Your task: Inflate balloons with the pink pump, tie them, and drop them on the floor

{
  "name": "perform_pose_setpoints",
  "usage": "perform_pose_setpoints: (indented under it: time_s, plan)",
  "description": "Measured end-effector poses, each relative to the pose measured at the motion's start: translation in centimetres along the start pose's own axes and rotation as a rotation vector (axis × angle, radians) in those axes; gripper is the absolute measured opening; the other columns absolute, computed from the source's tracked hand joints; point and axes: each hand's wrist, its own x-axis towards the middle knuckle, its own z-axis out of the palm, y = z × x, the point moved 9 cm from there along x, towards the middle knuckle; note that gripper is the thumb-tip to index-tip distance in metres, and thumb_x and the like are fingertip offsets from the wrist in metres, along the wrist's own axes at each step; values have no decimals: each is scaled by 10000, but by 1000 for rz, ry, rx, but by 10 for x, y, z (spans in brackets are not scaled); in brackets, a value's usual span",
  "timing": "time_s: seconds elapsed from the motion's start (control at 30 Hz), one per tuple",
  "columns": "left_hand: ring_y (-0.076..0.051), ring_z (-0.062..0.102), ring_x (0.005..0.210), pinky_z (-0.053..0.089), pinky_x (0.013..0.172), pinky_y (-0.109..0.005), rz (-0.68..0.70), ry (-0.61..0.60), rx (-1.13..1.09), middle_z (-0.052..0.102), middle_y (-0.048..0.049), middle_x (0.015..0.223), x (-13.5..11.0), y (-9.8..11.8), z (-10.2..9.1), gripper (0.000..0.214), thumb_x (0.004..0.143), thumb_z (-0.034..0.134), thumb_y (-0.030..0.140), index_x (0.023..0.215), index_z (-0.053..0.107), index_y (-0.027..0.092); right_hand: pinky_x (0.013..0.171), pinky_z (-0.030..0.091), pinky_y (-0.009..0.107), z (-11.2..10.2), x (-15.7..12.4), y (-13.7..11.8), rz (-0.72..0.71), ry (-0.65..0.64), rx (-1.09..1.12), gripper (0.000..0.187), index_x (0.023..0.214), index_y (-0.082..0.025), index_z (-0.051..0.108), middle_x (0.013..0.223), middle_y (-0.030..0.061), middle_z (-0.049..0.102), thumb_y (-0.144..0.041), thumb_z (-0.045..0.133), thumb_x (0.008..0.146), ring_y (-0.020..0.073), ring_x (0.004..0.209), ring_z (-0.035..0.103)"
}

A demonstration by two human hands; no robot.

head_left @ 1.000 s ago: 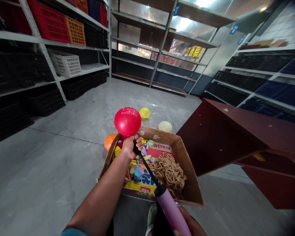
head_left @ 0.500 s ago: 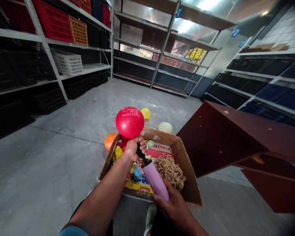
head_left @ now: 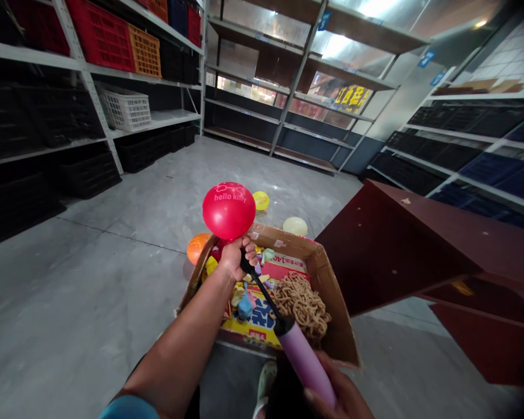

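Observation:
My left hand (head_left: 237, 256) is closed around the neck of a red balloon (head_left: 228, 210) and the tip of a hand pump. The balloon reads "hello kitty" and stands round above my fist. My right hand (head_left: 338, 398) grips the pink barrel of the pump (head_left: 306, 363) near the bottom edge. The pump's black rod (head_left: 262, 294) is drawn out between both hands. Below them sits an open cardboard box (head_left: 336, 317) holding loose uninflated balloons (head_left: 244, 302) and a heap of tan rubber bands (head_left: 303, 299).
An orange balloon (head_left: 196, 247), a yellow one (head_left: 261, 200) and a pale yellow one (head_left: 295, 226) lie on the grey floor beyond the box. A dark red table (head_left: 414, 244) stands at the right. Metal shelves with crates line the walls.
Half a second ago the pink barrel was pushed up against my left hand; now my right hand has pulled it back and the black rod shows again. The balloon looks slightly bigger.

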Motion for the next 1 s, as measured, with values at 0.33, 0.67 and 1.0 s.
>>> perform_pose_setpoints:
  time_s: [0.33, 0.67, 1.0]
  plan:
    - [-63, 297, 356, 248, 353, -197, -37, 5, -13, 279, 56, 522, -1, -11, 3, 207, 710, 457, 114, 617, 290, 191, 810, 492, 348, 10, 67, -61, -44, 65, -83, 484, 1197, -158, 539, 1037, 85, 654, -412, 592, 789, 246, 911, 603]
    - [-65, 292, 359, 247, 367, -194, 41, 6, -23, 301, 45, 503, -3, 10, 1, 199, 748, 425, 108, 616, 299, 185, 861, 482, 378, -19, 7, -13, -83, -71, -137, 539, 1293, -221, 490, 1188, 94, 607, -438, 560, 805, 288, 1006, 588]
    - [-63, 276, 358, 250, 348, -194, 47, -2, -13, 291, 47, 509, 0, -2, 7, 198, 744, 428, 119, 615, 294, 189, 837, 491, 350, -7, 37, -32, -15, 56, -120, 499, 1228, -180, 533, 1129, 107, 636, -440, 581, 805, 269, 968, 605]
